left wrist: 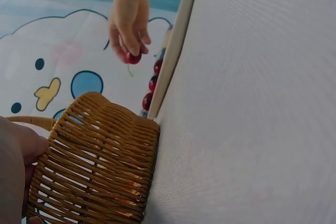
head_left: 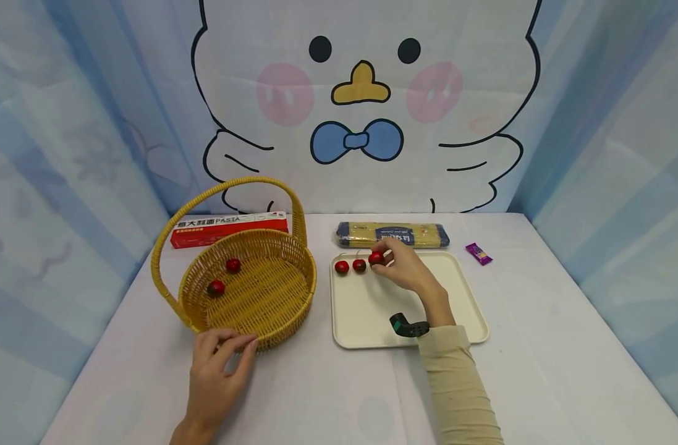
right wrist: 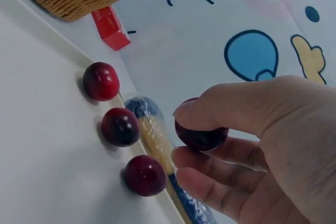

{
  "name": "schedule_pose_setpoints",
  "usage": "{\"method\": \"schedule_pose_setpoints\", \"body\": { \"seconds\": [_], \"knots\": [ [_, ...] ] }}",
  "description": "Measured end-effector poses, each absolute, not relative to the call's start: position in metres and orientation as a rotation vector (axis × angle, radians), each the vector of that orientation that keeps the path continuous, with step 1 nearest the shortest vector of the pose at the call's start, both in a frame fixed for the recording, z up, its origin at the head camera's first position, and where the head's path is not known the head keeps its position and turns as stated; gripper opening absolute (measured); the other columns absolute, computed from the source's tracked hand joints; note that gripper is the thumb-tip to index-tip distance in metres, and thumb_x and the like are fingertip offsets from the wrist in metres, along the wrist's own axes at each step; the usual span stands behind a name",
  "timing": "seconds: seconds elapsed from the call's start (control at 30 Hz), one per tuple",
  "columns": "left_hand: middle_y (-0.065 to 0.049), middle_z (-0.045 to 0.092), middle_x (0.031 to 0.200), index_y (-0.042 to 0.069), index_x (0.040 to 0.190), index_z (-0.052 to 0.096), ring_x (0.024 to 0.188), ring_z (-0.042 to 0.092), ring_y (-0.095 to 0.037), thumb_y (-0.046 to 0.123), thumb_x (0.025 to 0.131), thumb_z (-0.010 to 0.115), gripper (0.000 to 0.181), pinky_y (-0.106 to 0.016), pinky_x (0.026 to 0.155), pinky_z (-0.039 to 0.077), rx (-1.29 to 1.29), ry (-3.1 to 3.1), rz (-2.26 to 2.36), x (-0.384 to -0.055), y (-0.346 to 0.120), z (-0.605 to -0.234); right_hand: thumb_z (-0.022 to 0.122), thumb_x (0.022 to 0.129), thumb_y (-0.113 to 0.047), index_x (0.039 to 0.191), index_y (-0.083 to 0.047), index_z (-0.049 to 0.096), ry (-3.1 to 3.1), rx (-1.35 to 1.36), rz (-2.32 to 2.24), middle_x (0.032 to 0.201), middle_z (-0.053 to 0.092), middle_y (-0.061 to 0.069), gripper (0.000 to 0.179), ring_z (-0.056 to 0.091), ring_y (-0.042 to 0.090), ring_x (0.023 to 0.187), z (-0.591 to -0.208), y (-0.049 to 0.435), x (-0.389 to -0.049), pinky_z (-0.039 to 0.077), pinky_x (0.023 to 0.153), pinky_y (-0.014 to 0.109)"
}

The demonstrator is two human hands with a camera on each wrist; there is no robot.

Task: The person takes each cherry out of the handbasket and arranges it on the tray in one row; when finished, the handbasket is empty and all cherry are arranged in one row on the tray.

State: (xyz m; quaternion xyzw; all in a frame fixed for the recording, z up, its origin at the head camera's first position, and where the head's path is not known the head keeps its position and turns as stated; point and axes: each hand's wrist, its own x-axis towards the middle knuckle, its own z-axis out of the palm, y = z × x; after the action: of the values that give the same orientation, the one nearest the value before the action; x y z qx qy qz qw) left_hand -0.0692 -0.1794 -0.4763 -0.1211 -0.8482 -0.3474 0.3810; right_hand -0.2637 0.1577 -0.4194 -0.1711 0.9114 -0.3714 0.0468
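Observation:
My right hand (head_left: 408, 269) pinches a dark red cherry (right wrist: 202, 132) between thumb and fingers, above the far edge of the cream tray (head_left: 366, 337). In the right wrist view, several cherries are in sight: the held one and three in a row on the tray, such as this cherry (right wrist: 101, 81). From the head, one of the row is hidden by the hand. My left hand (head_left: 216, 377) grips the near rim of the yellow wicker basket (left wrist: 100, 166). Inside the basket lie two cherries, one farther back (head_left: 233, 266) and one at the left (head_left: 216, 288).
Behind the basket lies a red and white pasta box (head_left: 230, 228). A clear-wrapped pasta packet (head_left: 394, 235) lies behind the tray, and a small purple-wrapped sweet (head_left: 478, 254) to its right. The basket's tall handle (head_left: 161, 266) arches over its left side.

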Motion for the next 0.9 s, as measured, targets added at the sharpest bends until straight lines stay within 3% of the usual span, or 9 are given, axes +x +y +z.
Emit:
{"method": "schedule_pose_setpoints", "body": {
  "seconds": [0.63,0.9],
  "knots": [
    [-0.005,0.058,0.092,0.001,0.090,0.078,0.093,0.043,-0.016,-0.002,0.074,0.082,0.017,-0.019,0.077,0.033,-0.310,-2.165,-0.899,-0.069,-0.180,-0.476,0.068,0.094,-0.013,0.130,-0.004,0.060,2.810,-0.370,-1.129,0.129,0.063,0.018,0.038,0.063,0.029,0.103,-0.436,0.184,-0.273,0.052,0.085,0.039],
    [-0.005,0.058,0.092,0.001,0.090,0.078,0.093,0.043,-0.016,-0.003,0.074,0.081,0.017,-0.019,0.077,0.033,-0.314,-2.161,-0.908,-0.069,-0.179,-0.476,0.069,0.090,-0.009,0.128,-0.003,0.060,2.803,-0.310,-1.134,0.130,0.061,0.019,0.040,0.063,0.032,0.106,-0.445,0.191,-0.277,0.054,0.086,0.041]
  ]
}}
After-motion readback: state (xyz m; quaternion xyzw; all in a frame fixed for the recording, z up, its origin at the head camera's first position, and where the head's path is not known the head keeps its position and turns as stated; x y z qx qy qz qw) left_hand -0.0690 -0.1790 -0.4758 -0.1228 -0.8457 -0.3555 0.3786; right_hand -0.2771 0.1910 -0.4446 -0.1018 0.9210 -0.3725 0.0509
